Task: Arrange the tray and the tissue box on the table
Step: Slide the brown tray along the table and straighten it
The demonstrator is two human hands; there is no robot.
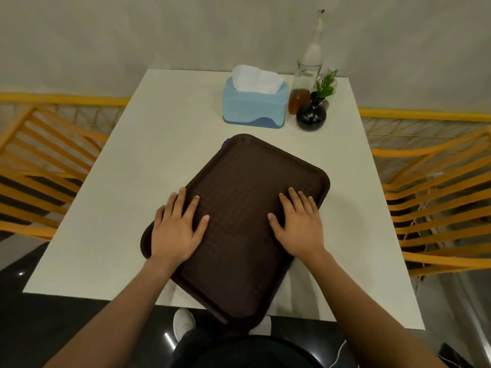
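A dark brown plastic tray [239, 181] lies skewed on the white table [148, 160], its near corner hanging over the front edge. My left hand [176, 229] rests flat on the tray's left side, fingers spread. My right hand [299, 223] lies flat on its right side, fingers spread. Neither hand grips anything. A light blue tissue box [255, 104] with a white tissue sticking out stands at the back of the table, beyond the tray and apart from it.
Right of the tissue box stand a tall clear glass bottle [309, 67], a small amber jar [299, 100] and a black round vase [310, 116] with green leaves. Orange slatted chairs flank the table on the left [45, 166] and right [435, 187]. A grey wall is behind.
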